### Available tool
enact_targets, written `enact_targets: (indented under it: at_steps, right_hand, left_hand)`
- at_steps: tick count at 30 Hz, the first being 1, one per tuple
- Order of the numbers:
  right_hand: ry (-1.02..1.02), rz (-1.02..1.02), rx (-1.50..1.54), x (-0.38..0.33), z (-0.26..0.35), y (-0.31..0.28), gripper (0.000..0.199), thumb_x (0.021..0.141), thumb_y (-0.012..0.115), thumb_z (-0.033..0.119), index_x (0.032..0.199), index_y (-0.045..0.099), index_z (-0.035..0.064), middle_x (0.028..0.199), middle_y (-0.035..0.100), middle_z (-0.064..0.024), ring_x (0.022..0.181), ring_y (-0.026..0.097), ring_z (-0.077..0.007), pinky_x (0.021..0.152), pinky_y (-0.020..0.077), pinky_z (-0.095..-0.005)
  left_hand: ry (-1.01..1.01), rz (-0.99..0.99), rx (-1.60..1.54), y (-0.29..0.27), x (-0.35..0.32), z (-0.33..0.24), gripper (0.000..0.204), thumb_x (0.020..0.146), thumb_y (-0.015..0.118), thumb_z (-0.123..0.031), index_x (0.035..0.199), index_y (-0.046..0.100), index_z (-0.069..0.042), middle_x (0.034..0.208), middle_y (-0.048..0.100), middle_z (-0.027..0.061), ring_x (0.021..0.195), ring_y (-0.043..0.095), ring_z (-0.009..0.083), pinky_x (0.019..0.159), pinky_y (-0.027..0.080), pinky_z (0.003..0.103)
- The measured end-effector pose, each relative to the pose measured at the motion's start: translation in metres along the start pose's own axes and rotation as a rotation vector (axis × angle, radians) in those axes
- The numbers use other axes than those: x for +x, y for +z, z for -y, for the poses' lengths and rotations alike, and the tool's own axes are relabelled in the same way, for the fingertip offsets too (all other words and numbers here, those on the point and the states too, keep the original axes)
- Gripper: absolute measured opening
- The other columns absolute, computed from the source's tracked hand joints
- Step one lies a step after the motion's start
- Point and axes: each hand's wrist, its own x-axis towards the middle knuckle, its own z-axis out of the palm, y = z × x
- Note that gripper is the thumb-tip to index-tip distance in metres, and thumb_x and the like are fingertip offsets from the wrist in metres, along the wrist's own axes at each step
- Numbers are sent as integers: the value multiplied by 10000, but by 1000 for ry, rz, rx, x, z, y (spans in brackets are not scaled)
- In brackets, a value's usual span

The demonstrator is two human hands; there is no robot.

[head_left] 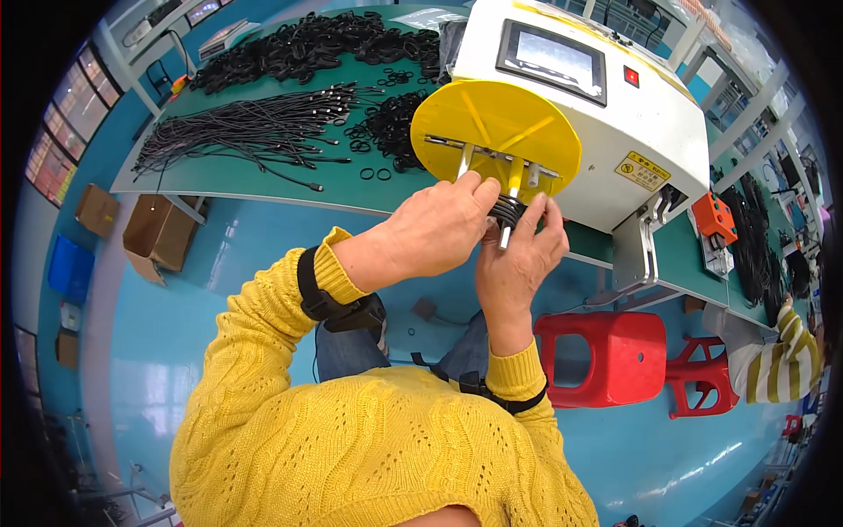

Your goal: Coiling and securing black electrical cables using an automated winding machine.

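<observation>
A small coil of black cable [507,211] sits around the metal pegs in front of a yellow disc [496,114]. My left hand [426,230] is closed at the left side of the coil, its fingers bent beside a peg. From the right and below, my right hand [520,268] pinches the coil between thumb and fingers. One bare peg end [504,237] sticks out between my hands. The disc is mounted on the front of a white winding machine [606,149]. My left fingertips are partly hidden behind the coil.
On the green table [263,182] left of the machine lie a fan of straight black cables [255,132], a pile of coiled cables [307,48] and loose black rings [395,123]. Red stools [606,356] stand at right. Another person's striped sleeve [781,364] shows beyond.
</observation>
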Motion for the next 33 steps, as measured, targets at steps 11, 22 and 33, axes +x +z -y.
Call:
enact_targets:
  at_steps: [11,22,33]
  right_hand:
    - [342,163,555,-7,12,3,407,837,531,45,1214,410,-51,896,590,-184,774,590,-305,679,472,-332]
    - [311,107,616,-3,13,-4,231,836,508,52,1049,443,-8,770,586,-173,638,602,-296,577,468,-342]
    - [9,630,413,-75,1,7,238,745,549,45,946,421,37,639,571,-175,604,582,-375,506,450,-436]
  left_hand:
    - [7,-66,18,5,1,1,251,778,565,-89,971,436,5,837,500,170,696,556,349,583,456,416]
    - [74,-77,-17,2,-9,-2,210,787,556,-117,916,430,-10,797,494,169,682,548,361,582,455,412]
    - [-299,68,-252,61,-105,-1,281,842,531,-226,971,467,15,896,531,193,715,570,365,612,470,412]
